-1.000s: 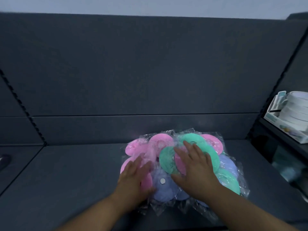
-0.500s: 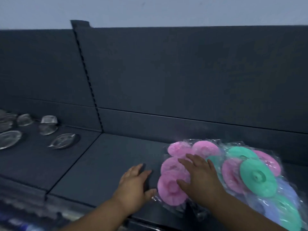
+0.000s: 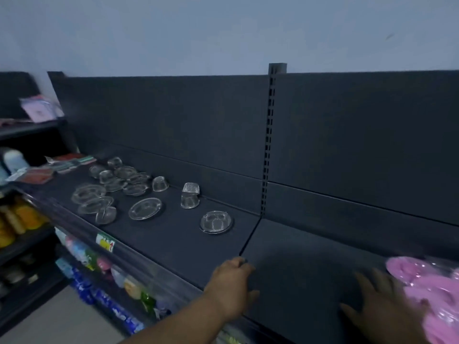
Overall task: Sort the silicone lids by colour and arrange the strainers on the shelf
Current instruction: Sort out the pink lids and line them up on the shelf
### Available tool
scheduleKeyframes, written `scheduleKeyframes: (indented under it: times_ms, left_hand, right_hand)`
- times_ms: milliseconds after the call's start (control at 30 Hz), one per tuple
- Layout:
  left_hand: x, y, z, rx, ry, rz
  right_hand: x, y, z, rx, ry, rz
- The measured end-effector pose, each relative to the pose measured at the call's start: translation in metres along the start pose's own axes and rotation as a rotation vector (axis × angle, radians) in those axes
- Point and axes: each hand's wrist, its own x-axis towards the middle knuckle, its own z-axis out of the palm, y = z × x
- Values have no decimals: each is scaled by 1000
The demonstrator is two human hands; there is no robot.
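head view: clear bag point(image 3: 447, 268) holds pink lids point(image 3: 427, 294) on shelf point(image 3: 298, 269).

- Dim, bluish light leaves the dark shelf point(image 3: 173, 239) with little surface detail.
- Motion blur smears the right hand point(image 3: 387, 309) and pink lids point(image 3: 434, 291).
- Faint glints mark the strainers point(image 3: 145, 208).
- Wide-angle bending slants the edges.

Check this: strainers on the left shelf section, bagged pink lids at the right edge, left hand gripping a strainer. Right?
One error: the left hand grips no strainer. It rests on the bare shelf by the section seam, holding nothing, apart from the strainers. The head view shows it. The rest stands: strainers on the left section, bagged pink lids at the right edge.
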Motion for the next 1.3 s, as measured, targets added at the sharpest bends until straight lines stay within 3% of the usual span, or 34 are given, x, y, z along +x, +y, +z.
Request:
scheduleKeyframes:
  times_ms: [167,533,767,867,933,1000,1167,1300]
  left_hand:
    - [29,-16,4,-11,-52,74]
    - [91,39,28,-2,-71,195]
    - [123,48,39,-15,-117,271]
    - [135,46,40,-22,-139,339]
    - [141,45,40,-37,-162,383]
    - [145,47,38,-56,-179,425]
    - [153,53,35,-137,-220,496]
    - [153,67,35,-246,-227,507]
  right_hand:
    - [-2,-1,17,134,-11,180]
    - [23,-2,23,141,-149,97]
    - [32,0,17,237,-57,100]
    - [26,4,12,229,48,245]
    - [22,10,13,223,4,384]
    - [20,11,17,283,-46,419]
    - [30,-9,16,575,6,266]
    - [27,-16,3,859,100,371]
